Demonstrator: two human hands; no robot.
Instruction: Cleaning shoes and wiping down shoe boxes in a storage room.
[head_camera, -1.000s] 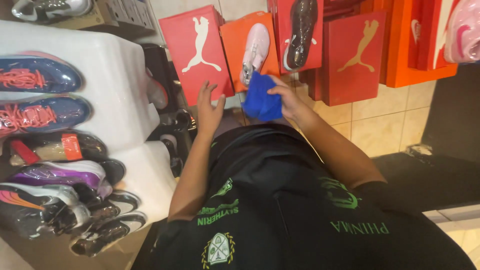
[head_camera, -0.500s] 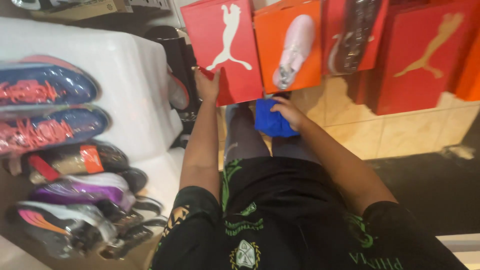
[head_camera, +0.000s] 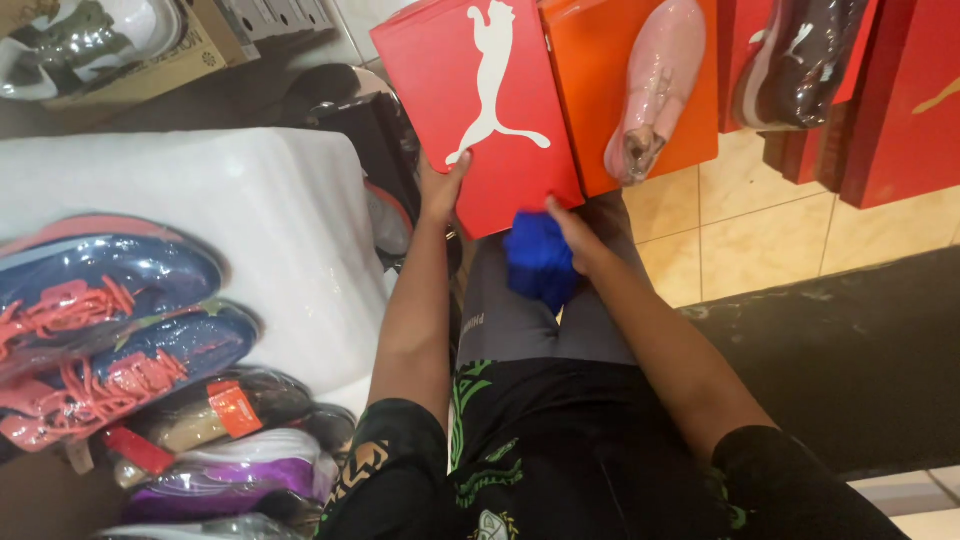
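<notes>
My left hand (head_camera: 440, 185) grips the lower left edge of a red shoe box (head_camera: 478, 105) with a white leaping-cat figure on its lid. My right hand (head_camera: 572, 232) holds a bunched blue cloth (head_camera: 538, 262) against the box's lower right corner. The box stands tilted in front of me, above my knees. My arms reach out from black sleeves.
An orange box (head_camera: 600, 130) with a pink wrapped shoe (head_camera: 655, 85) on it stands right of the red one; more red boxes (head_camera: 900, 110) follow. Left, a white block (head_camera: 240, 220) carries several plastic-wrapped shoes (head_camera: 110, 300). Tiled floor and a dark mat (head_camera: 850, 350) lie at right.
The view has closed in on the red box. My left hand stays on its lower edge, while my right hand with the blue cloth has risen to the box's lower corner.
</notes>
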